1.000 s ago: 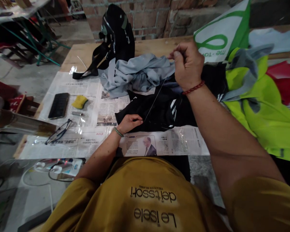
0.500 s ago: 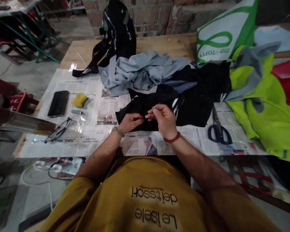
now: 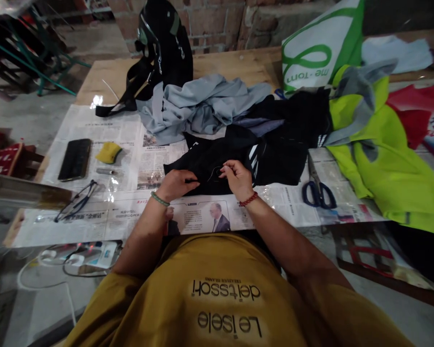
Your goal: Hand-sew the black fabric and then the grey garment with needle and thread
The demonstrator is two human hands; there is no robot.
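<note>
A black garment [image 3: 210,156] with white stripes lies bunched on the newspaper in front of me. At its near left part, my left hand [image 3: 179,184] is closed, thumb and fingers pressed together on the cloth. My right hand [image 3: 237,178] hovers close over the same cloth, a short gap to the right, its thumb and forefinger in a pinch. A thin pale thread [image 3: 212,172] curves over the black cloth between the hands, near the right fingertips. Whatever is in that pinch is too small to make out.
Scissors [image 3: 318,193] lie to the right, beside a yellow-green garment [image 3: 394,168]. Left are a phone [image 3: 74,159], a yellow sponge [image 3: 108,152] and eyeglasses [image 3: 77,200]. Behind are grey cloth [image 3: 206,103], a black bag [image 3: 169,43] and a green-white bag [image 3: 318,48].
My hands have moved apart: the left has gone left along the cloth, and the right has settled lower, its fingers pinched. The thread between them now shows. The view has shifted slightly.
</note>
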